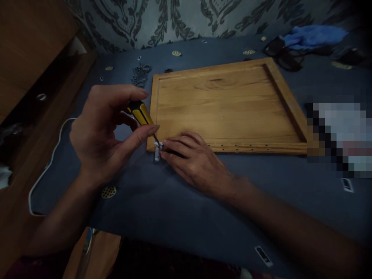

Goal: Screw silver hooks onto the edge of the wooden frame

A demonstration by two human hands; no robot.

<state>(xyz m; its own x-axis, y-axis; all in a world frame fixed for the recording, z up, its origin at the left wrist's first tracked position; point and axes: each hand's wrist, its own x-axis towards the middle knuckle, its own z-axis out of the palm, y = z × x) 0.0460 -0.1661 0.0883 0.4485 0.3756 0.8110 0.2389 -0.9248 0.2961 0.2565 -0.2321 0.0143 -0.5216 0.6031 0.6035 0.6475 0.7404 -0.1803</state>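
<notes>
My left hand [100, 128] is closed around the yellow and black handle of a screwdriver [142, 113], thumb and fingers curled on it. The shaft slants down to the right, its tip at a small metal bracket [157, 152] that looks like a hinge. That bracket sits on the near left corner of a framed wooden panel [215, 104], one part hanging over the edge. Low over the panel's near edge lies my right hand [200, 162], its thumb and fingertips closed at the bracket's right side. The exact contact there is partly hidden.
Dark small hardware [141, 74] lies behind the panel's left corner. Sunglasses [285, 54] and a blue cloth [315, 37] are at the back right. A pixelated patch covers the right side. A white cord [54, 155] runs along the left, beside wooden furniture [31, 50].
</notes>
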